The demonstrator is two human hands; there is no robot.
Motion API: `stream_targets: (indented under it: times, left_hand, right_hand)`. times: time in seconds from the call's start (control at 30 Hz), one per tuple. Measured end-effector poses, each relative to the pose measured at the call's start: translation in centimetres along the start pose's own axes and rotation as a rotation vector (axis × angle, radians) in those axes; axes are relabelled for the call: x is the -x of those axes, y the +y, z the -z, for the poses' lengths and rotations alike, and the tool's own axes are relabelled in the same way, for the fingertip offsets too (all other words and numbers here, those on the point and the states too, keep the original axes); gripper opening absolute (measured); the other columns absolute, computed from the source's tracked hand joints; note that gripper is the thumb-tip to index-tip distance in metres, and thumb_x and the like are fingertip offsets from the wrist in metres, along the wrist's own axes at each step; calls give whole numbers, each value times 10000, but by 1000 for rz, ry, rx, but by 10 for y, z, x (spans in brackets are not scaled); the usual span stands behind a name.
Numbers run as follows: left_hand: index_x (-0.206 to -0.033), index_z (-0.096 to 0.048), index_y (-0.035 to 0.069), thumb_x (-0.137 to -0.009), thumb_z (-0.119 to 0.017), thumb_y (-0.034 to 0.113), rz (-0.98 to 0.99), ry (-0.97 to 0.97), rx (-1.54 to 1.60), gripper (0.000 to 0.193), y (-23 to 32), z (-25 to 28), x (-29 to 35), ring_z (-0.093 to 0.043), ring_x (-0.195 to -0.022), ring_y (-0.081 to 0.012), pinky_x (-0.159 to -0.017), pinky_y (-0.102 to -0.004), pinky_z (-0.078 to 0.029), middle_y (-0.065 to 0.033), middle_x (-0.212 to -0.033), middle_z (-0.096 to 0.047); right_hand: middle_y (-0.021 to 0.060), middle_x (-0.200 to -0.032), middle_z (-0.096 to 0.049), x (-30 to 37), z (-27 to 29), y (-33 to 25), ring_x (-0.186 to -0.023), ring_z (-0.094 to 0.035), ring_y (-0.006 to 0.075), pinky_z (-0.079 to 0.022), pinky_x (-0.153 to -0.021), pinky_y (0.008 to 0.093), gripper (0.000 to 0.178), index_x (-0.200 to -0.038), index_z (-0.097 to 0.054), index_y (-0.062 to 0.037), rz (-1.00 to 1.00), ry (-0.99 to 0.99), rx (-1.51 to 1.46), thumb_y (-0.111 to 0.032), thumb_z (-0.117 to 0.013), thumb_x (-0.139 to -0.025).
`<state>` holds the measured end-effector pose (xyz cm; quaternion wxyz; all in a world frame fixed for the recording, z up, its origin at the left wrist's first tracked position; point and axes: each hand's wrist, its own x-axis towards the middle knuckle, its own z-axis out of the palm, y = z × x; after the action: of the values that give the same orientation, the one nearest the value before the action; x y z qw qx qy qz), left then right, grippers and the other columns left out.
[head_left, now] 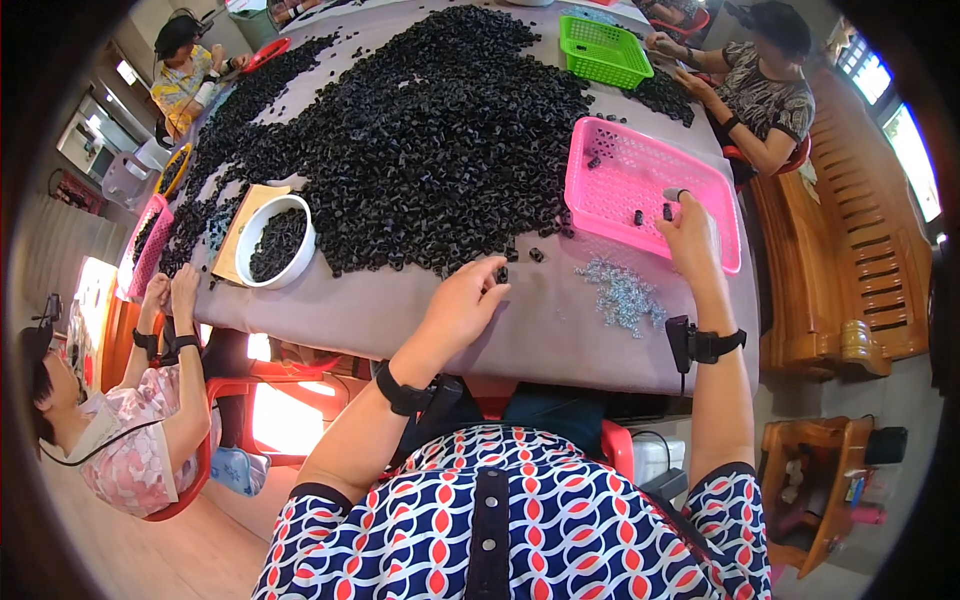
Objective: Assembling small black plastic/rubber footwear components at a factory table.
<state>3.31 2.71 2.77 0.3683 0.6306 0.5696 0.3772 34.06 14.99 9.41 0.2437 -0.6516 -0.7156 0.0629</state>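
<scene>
My left hand (466,306) is at the near edge of a big heap of small black plastic parts (430,150), with a small black plastic part (502,274) pinched between thumb and fingertips. My right hand (693,238) reaches over the pink plastic basket (655,160), its thumb and forefinger apart. A grey cover sits on one of its fingertips. Just by those fingers is another black part (667,213); whether it touches them is hard to see. A few more black parts lie in the basket. Between my hands a pile of small clear bluish pieces (622,296) lies on the cloth.
A white bowl of black parts (303,245) stands on cardboard at the left. Past the pink basket is a green basket (610,72). Co-workers sit at the left (130,430), far left (180,80) and right (765,100). A wooden bench (860,230) stands at the right.
</scene>
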Motion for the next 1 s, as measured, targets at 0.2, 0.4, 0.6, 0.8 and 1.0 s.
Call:
stream_targets:
  times: [0.2,0.4,0.6,0.8,1.0]
  left_hand:
    - [-1114,-596,17,-832,-615,119,-91,26,-273,301,-2,-3,-11,-596,-725,-267,-670,-373,-478,-118,-825,-602]
    - [-1009,-591,32,-810,-629,129,-11,21,-266,224,8,-2,-7,-611,-767,-287,-682,-387,-482,-110,-790,-599]
    - [-994,-589,42,-800,-652,131,-35,21,-253,222,3,-2,1,-612,-734,-259,-666,-360,-486,-103,-792,-590]
    - [-1053,-593,24,-862,-641,94,11,-14,132,209,-17,1,14,-573,-698,-77,-612,-227,-467,-23,-877,-613]
    - [-1085,-594,33,-876,-626,49,171,-90,592,212,-12,10,19,-579,-744,-64,-652,-199,-481,-33,-968,-661]
  right_hand:
    - [173,-878,-588,28,-6,-4,-828,-600,366,-464,-701,450,261,-1021,-575,-25,158,157,-166,-125,-652,-793]
    - [195,-877,-558,98,-31,-57,-868,-568,402,-464,-728,455,165,-909,-532,4,388,-202,-273,-68,-615,-787]
    - [177,-876,-572,118,-58,-74,-883,-571,395,-470,-739,476,134,-894,-547,-14,456,-319,-162,-10,-571,-762]
    - [204,-877,-560,117,-61,-78,-854,-557,425,-463,-734,475,134,-888,-541,7,423,-273,-205,4,-577,-759]
    - [179,-800,-542,114,-56,-89,-719,-567,359,-466,-640,413,88,-834,-523,17,306,-328,-472,0,-573,-764]
